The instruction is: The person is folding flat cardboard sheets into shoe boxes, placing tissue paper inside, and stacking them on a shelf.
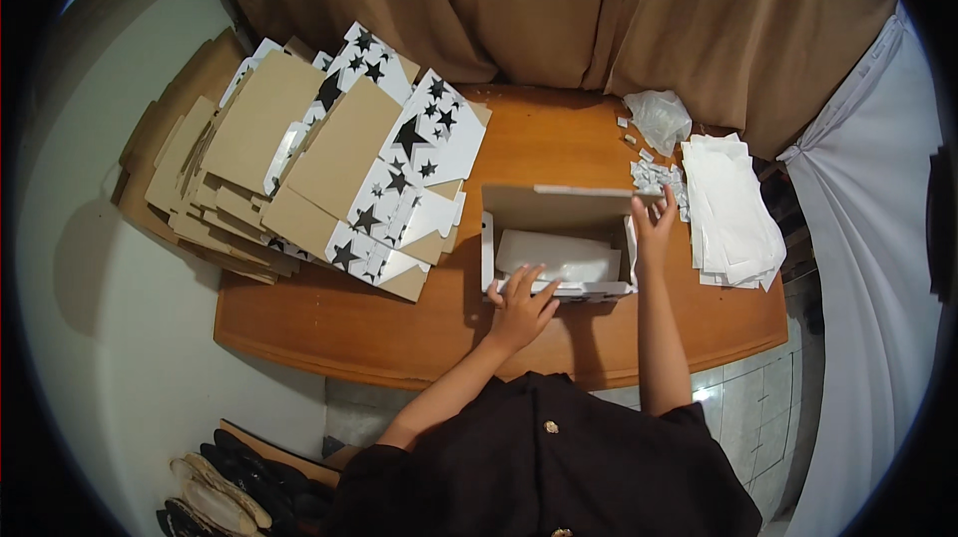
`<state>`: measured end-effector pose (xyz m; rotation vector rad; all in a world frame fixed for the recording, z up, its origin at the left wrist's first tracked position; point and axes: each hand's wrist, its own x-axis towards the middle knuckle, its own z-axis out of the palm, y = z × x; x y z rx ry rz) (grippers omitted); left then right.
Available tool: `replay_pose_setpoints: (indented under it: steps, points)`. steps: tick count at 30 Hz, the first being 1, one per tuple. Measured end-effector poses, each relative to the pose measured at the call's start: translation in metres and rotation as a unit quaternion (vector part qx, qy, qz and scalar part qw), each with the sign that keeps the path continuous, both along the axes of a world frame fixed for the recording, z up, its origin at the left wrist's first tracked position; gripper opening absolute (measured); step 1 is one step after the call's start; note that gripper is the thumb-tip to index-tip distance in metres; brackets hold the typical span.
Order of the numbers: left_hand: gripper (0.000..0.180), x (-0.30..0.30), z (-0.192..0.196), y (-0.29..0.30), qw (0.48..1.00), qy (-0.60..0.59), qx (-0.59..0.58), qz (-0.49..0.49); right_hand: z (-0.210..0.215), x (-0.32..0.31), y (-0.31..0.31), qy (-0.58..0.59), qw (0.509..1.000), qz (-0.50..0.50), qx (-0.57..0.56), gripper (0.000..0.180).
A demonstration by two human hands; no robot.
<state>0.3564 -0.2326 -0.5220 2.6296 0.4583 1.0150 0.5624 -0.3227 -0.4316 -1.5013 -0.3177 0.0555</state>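
Note:
A cardboard box (559,206) stands with its top open on the wooden table, in front of me. Its inside is brown at the back wall, and white shows along the edges. White paper (564,256) lies inside it; whether anything is under the paper is hidden. My left hand (523,309) rests at the box's near left wall, fingers spread over the rim. At the far right corner, my right hand (654,223) has its fingers raised and apart, by the edge of the back flap.
Flat, star-printed cardboard boxes (329,153) are piled on the table's left. At right lie a stack of white paper sheets (733,213), small white packets (659,181) and a clear plastic bag (659,121). Brown curtains (539,8) hang behind. Shoes (235,487) are at lower left.

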Motion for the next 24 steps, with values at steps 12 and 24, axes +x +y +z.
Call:
replay_pose_setpoints:
  steps: [12,24]
  points:
    - [0.011,-0.006,-0.028,-0.001,0.989,-0.073,0.112,-0.058,-0.032,-0.05,-0.037,-0.061,0.996,-0.036,0.06,0.108]
    - [0.025,-0.035,-0.039,0.002,0.971,-0.05,0.23,-0.048,-0.056,-0.095,-0.064,-0.175,0.961,-0.054,-0.208,0.075]
